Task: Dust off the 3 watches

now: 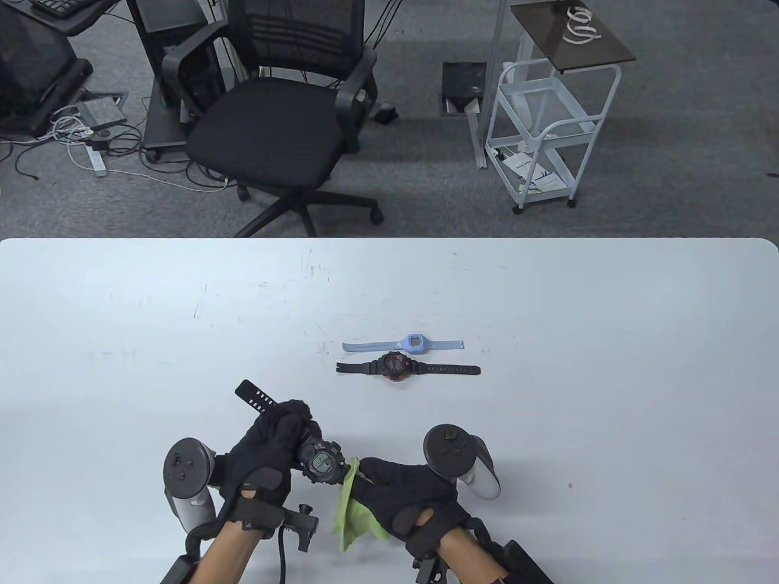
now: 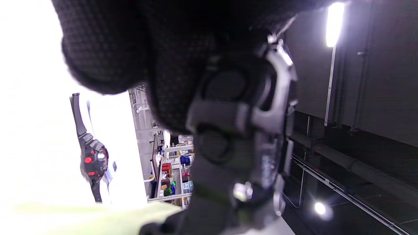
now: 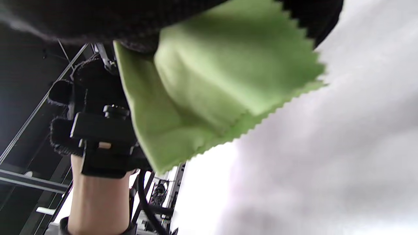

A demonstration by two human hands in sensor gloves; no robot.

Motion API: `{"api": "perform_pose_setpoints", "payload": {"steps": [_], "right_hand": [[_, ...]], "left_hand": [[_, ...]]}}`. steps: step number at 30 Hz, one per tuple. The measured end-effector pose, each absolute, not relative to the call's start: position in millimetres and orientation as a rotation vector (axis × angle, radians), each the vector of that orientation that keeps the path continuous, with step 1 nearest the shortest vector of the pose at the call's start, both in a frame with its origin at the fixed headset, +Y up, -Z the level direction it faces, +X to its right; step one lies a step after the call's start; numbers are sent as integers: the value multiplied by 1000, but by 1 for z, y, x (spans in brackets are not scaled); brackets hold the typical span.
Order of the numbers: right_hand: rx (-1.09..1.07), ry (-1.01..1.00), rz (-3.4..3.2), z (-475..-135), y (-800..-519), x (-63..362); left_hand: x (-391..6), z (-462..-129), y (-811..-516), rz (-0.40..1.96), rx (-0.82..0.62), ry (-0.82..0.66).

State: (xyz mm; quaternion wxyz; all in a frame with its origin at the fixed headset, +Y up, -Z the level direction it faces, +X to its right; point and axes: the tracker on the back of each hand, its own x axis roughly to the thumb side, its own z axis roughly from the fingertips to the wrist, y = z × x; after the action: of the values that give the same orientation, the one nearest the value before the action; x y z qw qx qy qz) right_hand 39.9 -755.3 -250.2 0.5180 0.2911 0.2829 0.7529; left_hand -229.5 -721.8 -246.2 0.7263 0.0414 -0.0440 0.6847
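At the left of the table view, the left hand (image 1: 268,453) comes up from the bottom edge with its forearm angled toward the middle, the tracker (image 1: 185,477) strapped at its outer side. Its fingers are curled round a black digital watch (image 1: 316,460), held above the white surface (image 1: 122,340) with the dial facing up; one strap (image 1: 258,395) sticks out beyond the knuckles toward the upper left. In the left wrist view the glove and the watch's case fill most of the frame, too blurred to tell how each finger lies. Just right of the dial, the right hand (image 1: 405,490) reaches in from the bottom edge, forearm slanting leftward, its tracker (image 1: 459,459) on the outer right. This hand pinches a light green cloth (image 1: 356,511), whose upper corner touches the edge of the held watch while the rest hangs below the palm; the right wrist view shows its zigzag-cut hem drooping under the glove. Farther back, near the middle of the surface, lie two more watches flat and parallel, straps stretched out sideways: a black and red watch (image 1: 398,367) nearer the person, and a pale blue watch (image 1: 405,344) just behind it.
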Motion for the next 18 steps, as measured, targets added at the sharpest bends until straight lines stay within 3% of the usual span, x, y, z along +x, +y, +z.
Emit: {"api": "perform_pose_setpoints", "payload": {"steps": [11, 18], "right_hand": [[646, 564, 1938, -250, -749, 44], [654, 725, 1829, -251, -755, 40]], "left_hand": [[-233, -247, -721, 1525, 98, -91], [-235, -247, -718, 1511, 117, -100]]}}
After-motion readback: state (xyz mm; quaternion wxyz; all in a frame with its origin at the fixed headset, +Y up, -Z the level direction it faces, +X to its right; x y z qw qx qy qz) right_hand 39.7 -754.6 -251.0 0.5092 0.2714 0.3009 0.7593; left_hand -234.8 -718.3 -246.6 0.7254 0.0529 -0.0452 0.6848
